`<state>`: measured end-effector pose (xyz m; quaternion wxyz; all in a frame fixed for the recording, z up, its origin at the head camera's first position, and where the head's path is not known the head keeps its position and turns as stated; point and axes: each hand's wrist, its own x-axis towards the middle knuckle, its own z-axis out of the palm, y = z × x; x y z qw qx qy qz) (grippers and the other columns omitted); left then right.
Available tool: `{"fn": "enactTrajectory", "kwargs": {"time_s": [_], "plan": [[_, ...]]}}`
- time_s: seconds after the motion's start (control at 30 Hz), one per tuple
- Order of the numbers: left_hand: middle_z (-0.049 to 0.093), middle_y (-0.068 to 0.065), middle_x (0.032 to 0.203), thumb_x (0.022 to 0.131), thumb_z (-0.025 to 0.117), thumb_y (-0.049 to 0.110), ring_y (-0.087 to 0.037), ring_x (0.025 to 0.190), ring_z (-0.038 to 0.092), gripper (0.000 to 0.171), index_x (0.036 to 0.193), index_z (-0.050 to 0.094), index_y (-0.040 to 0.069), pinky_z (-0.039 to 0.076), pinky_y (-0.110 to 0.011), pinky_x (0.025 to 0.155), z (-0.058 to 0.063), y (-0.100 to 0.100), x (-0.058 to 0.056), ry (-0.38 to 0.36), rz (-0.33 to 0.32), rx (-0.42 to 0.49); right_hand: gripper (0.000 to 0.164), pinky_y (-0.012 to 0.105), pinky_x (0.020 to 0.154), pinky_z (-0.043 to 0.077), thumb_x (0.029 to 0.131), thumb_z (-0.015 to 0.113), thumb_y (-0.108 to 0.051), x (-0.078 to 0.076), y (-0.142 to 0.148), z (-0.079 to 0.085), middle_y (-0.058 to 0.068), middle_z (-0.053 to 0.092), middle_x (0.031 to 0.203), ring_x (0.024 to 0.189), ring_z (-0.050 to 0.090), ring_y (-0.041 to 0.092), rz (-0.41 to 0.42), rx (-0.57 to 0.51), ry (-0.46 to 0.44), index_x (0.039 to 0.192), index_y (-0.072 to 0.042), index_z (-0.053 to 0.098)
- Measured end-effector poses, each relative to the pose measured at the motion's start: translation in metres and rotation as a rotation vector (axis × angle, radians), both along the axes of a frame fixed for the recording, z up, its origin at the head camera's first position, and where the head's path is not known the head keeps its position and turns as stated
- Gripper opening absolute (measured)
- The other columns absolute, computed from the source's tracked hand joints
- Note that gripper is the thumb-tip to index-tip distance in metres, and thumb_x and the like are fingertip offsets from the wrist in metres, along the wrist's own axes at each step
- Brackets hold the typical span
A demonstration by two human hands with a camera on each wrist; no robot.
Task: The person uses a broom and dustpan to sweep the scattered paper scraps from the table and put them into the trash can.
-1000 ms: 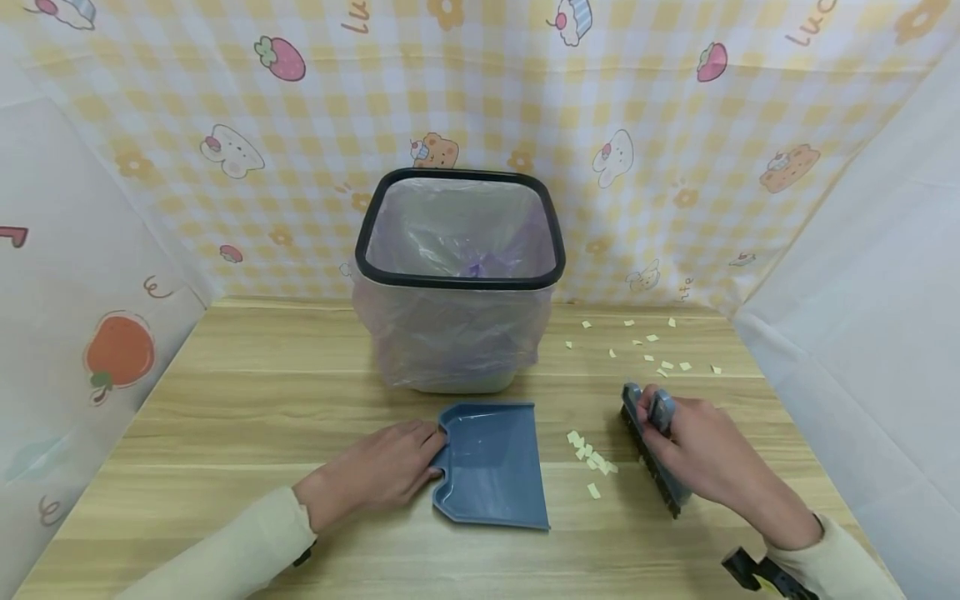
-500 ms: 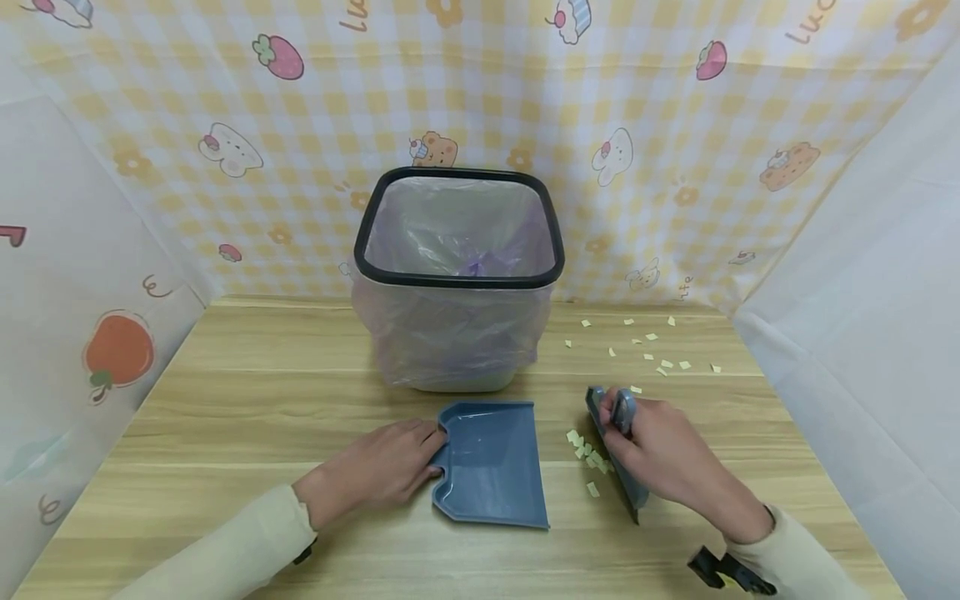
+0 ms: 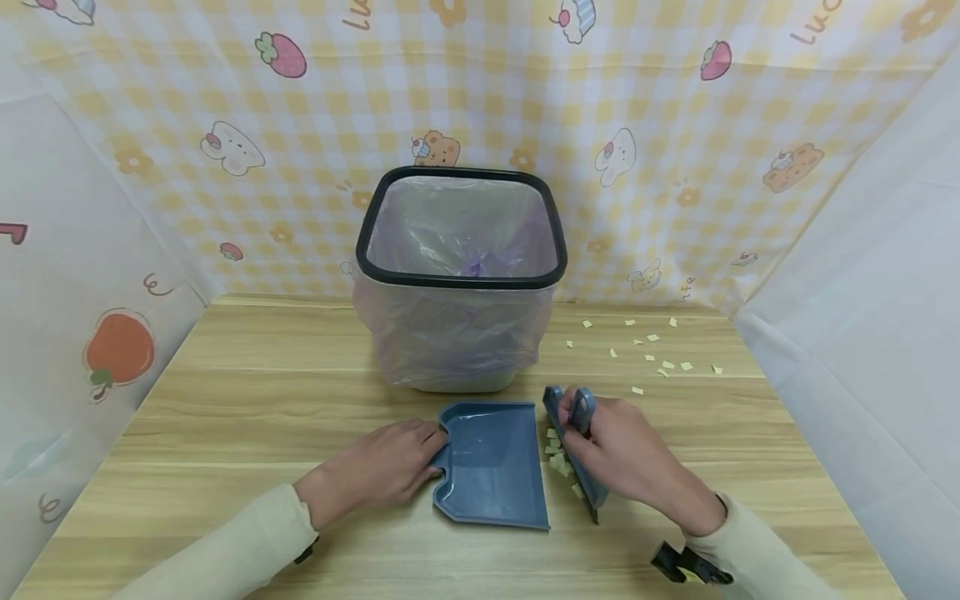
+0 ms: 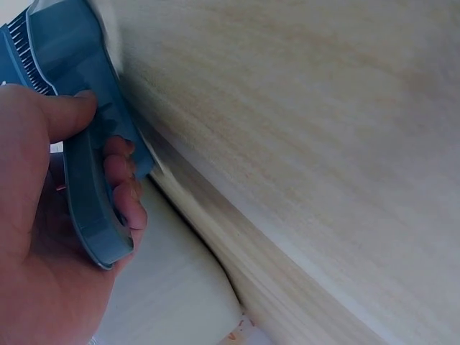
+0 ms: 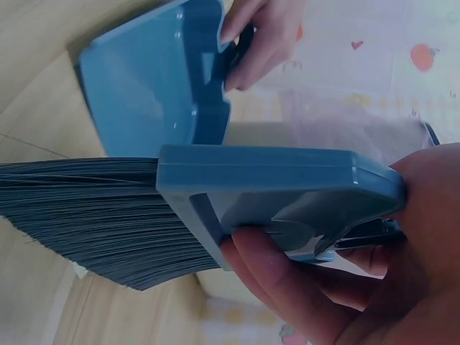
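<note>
A blue-grey dustpan [image 3: 495, 467] lies on the table with its open edge facing right. My left hand [image 3: 382, 471] grips its handle, fingers curled round it in the left wrist view. My right hand [image 3: 626, 450] holds a matching hand brush [image 5: 280, 169] with dark bristles [image 5: 100, 215]. The brush stands just right of the dustpan's lip, angled across the table. Between the two sits a small heap of pale yellow paper scraps [image 3: 557, 461], partly hidden by the brush.
Behind the dustpan stands a bin [image 3: 461, 333] with a black rim and a purple-tinted bag liner. More paper scraps [image 3: 666, 365] are scattered at the back right of the wooden table [image 3: 247, 375]. A checked yellow cloth [image 3: 480, 83] hangs at the back, with white cloths at both sides.
The right hand has swept the brush leftward toward the dustpan, and the scraps in front of it have moved left to its lip. The left hand and dustpan have stayed put.
</note>
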<state>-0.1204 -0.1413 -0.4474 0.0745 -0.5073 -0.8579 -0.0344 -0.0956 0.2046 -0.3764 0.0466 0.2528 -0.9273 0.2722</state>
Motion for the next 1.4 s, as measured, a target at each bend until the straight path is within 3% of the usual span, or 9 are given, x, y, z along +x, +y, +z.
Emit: {"fn": "enactTrajectory", "kwargs": {"time_s": [0.3, 0.63, 0.83, 1.4], "plan": [[0.072, -0.012, 0.110, 0.108, 0.070, 0.023, -0.023, 0.097, 0.070, 0.031, 0.125, 0.066, -0.003, 0.061, -0.038, 0.089, 0.001, 0.001, 0.000, 0.005, -0.002, -0.007, 0.018, 0.027, 0.062, 0.048, 0.099, 0.064, -0.004, -0.004, -0.023, -0.002, -0.015, 0.054, 0.074, 0.064, 0.052, 0.002, 0.039, -0.017, 0.007, 0.098, -0.022, 0.063], [0.073, -0.012, 0.110, 0.106, 0.071, 0.022, -0.023, 0.097, 0.070, 0.031, 0.124, 0.067, -0.003, 0.061, -0.038, 0.089, 0.001, 0.000, 0.000, -0.003, -0.003, -0.002, 0.011, 0.027, 0.060, 0.048, 0.099, 0.063, -0.006, -0.012, -0.047, -0.002, -0.013, 0.055, 0.075, 0.063, 0.052, 0.003, 0.100, -0.059, 0.017, 0.100, -0.017, 0.065], [0.072, -0.011, 0.108, 0.106, 0.072, 0.022, -0.023, 0.095, 0.069, 0.030, 0.122, 0.067, -0.002, 0.061, -0.038, 0.088, 0.000, 0.001, -0.001, 0.005, -0.008, 0.012, 0.013, 0.027, 0.059, 0.049, 0.098, 0.062, -0.006, -0.016, -0.056, -0.002, -0.012, 0.057, 0.074, 0.063, 0.054, 0.004, 0.119, -0.095, -0.026, 0.103, -0.017, 0.065], [0.074, -0.014, 0.113, 0.107, 0.070, 0.023, -0.025, 0.100, 0.072, 0.033, 0.126, 0.067, -0.003, 0.062, -0.039, 0.092, 0.004, 0.000, 0.001, -0.029, 0.010, -0.004, 0.014, 0.029, 0.060, 0.047, 0.099, 0.064, -0.005, -0.014, -0.027, 0.007, -0.013, 0.056, 0.075, 0.065, 0.053, 0.004, 0.045, -0.097, -0.022, 0.101, -0.019, 0.064]]}}
